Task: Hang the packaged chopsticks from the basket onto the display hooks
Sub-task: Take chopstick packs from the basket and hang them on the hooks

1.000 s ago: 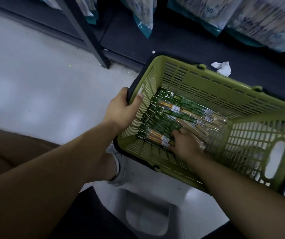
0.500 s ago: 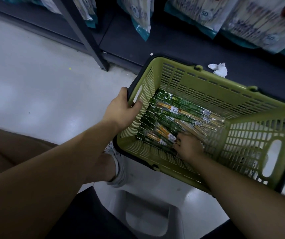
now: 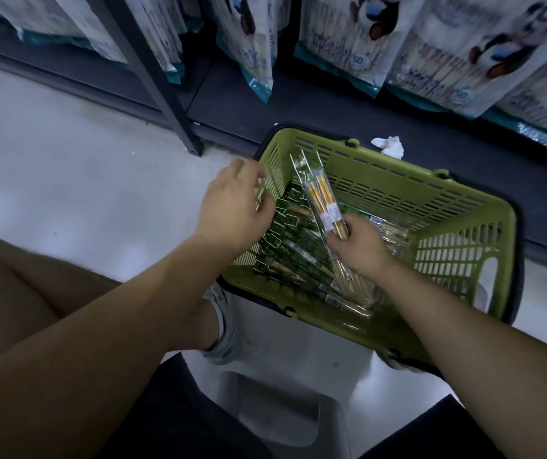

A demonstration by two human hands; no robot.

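Note:
A green plastic basket (image 3: 431, 200) sits on the floor in front of me, with several packaged chopsticks (image 3: 285, 256) in green wrappers lying in its bottom. My right hand (image 3: 361, 246) grips the lower end of a small bunch of chopstick packs (image 3: 320, 197) and holds them tilted up above the basket. My left hand (image 3: 232, 207) hovers over the basket's left rim with loosely curled fingers and holds nothing. No display hooks are visible.
A dark shelf base (image 3: 298, 101) runs along the top, with large white and teal bags (image 3: 431, 51) hanging over it. A dark upright post (image 3: 153, 81) stands at left. A crumpled white paper (image 3: 389, 145) lies behind the basket. My knees and a grey stool (image 3: 285, 409) are below.
My right hand has lifted a bunch of chopstick packs up out of the pile. My left hand has let go of the basket's rim and now hovers over it.

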